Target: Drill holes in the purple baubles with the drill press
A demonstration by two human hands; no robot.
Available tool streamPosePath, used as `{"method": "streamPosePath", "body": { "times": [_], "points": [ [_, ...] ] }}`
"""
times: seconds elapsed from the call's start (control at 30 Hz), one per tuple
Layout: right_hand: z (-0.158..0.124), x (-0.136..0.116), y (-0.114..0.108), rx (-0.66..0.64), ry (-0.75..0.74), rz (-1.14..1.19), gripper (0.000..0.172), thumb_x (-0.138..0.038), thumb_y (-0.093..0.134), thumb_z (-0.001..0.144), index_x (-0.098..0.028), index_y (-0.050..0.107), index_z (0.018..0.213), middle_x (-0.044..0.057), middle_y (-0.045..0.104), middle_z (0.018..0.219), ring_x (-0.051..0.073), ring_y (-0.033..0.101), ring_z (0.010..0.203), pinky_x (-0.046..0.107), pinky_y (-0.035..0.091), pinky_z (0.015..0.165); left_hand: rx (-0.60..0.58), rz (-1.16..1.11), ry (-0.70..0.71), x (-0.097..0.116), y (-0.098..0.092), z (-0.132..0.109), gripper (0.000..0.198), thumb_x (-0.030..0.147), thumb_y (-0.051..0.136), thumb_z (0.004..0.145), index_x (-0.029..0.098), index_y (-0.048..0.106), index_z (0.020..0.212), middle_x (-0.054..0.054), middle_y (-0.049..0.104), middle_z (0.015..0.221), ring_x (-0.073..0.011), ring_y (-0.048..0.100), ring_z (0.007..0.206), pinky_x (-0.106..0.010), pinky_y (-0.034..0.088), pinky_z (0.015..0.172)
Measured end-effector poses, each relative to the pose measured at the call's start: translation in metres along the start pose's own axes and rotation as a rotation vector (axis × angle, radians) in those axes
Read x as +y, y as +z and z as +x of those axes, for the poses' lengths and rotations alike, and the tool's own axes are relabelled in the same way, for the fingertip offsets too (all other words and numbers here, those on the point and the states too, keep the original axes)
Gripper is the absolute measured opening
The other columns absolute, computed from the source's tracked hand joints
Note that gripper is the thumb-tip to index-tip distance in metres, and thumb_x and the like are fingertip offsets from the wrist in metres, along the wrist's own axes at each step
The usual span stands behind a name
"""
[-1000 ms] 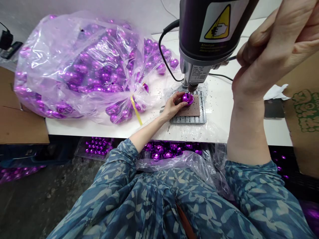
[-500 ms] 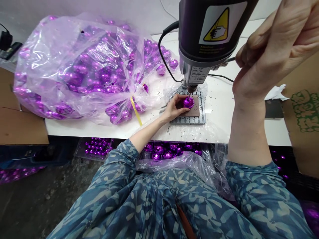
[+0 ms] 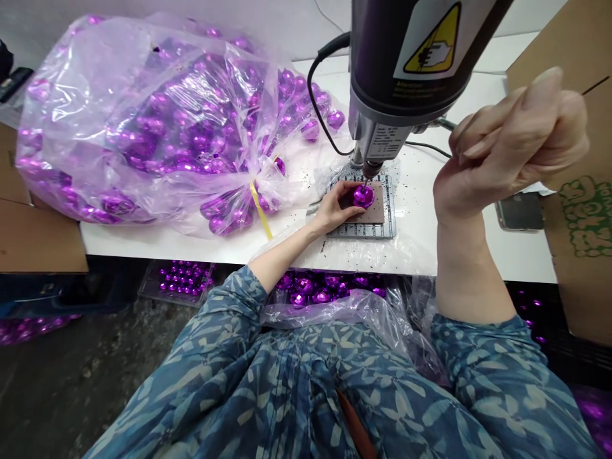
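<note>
Between the thumb and fingers of my left hand [image 3: 336, 207] is a shiny purple faceted ball [image 3: 363, 196]. The ball rests on a brown board [image 3: 375, 213] over the grey slotted base [image 3: 389, 224] of a drill press [image 3: 406, 76]. The chuck [image 3: 371, 169] sits just above the ball, and the thin bit meets its top; how deep it goes I cannot tell. To the right of the motor housing, my right hand [image 3: 511, 143] is closed around the drill press lever [image 3: 447, 123], most of which the fingers hide.
A clear plastic bag [image 3: 143, 127] of purple balls, tied with yellow, fills the table's left. Loose balls [image 3: 310, 129] lie behind it. A phone [image 3: 521, 211] and cardboard box [image 3: 583, 268] are at right. More balls [image 3: 320, 296] lie below the table edge. Dark shavings dot the tabletop.
My right hand has come down and slightly left with the lever, baring more of the phone. My left hand keeps the ball in place under the chuck. The view has shifted slightly.
</note>
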State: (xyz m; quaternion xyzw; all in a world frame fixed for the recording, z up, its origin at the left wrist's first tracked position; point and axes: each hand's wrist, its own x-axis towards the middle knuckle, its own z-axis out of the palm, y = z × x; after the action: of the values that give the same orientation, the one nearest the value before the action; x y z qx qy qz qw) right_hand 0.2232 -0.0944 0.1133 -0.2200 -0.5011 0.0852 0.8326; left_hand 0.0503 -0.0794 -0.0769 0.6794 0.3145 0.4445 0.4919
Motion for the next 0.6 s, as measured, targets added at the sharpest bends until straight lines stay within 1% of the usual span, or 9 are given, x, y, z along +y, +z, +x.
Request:
{"method": "streamPosePath", "body": {
  "times": [0.1,0.23,0.3,0.47,0.6],
  "points": [
    [-0.005,0.009,-0.003,0.05,-0.059,0.009,0.074,-0.052,0.066,0.094,-0.018,0.005,0.071,-0.007,0.002,0.05,-0.004,0.03,0.038,0.013,0.023,0.043,0.003,-0.005,-0.002,0.0,0.001,0.0,0.066,0.051,0.091,0.085,0.024,0.062,0.137,-0.016,0.072,0.145,-0.0367,0.068,0.142,-0.061,0.05,0.128],
    [-0.013,0.026,-0.011,0.094,-0.145,0.015,0.082,-0.056,0.072,0.091,-0.018,0.002,0.075,-0.005,-0.002,0.052,-0.002,0.016,0.037,0.019,0.018,0.04,0.025,-0.01,-0.018,0.004,0.002,-0.001,0.063,0.047,0.093,0.083,0.025,0.063,0.135,-0.015,0.073,0.144,-0.037,0.069,0.141,-0.061,0.05,0.128],
    [-0.017,0.034,-0.017,0.105,-0.183,0.014,0.084,-0.056,0.074,0.091,-0.018,0.001,0.074,-0.004,-0.003,0.053,-0.001,0.011,0.037,0.022,0.016,0.039,0.04,-0.01,-0.035,0.007,0.002,-0.001,0.063,0.046,0.094,0.082,0.024,0.064,0.133,-0.015,0.073,0.143,-0.0366,0.069,0.141,-0.061,0.05,0.128],
    [-0.025,0.044,-0.024,0.097,-0.245,0.015,0.078,-0.052,0.072,0.093,-0.017,0.008,0.066,-0.004,-0.002,0.051,0.0,0.01,0.039,0.023,0.02,0.042,0.042,-0.028,-0.049,0.009,0.004,-0.001,0.061,0.043,0.094,0.082,0.024,0.065,0.132,-0.015,0.073,0.142,-0.0365,0.068,0.141,-0.06,0.05,0.128],
    [-0.032,0.052,-0.029,0.071,-0.271,0.007,0.077,-0.051,0.067,0.096,-0.015,0.006,0.066,-0.006,0.001,0.047,-0.003,0.009,0.039,0.019,0.019,0.043,0.046,-0.039,-0.038,0.009,0.004,-0.001,0.06,0.041,0.094,0.083,0.024,0.065,0.132,-0.014,0.073,0.141,-0.0363,0.069,0.141,-0.061,0.05,0.127]
  ]
}}
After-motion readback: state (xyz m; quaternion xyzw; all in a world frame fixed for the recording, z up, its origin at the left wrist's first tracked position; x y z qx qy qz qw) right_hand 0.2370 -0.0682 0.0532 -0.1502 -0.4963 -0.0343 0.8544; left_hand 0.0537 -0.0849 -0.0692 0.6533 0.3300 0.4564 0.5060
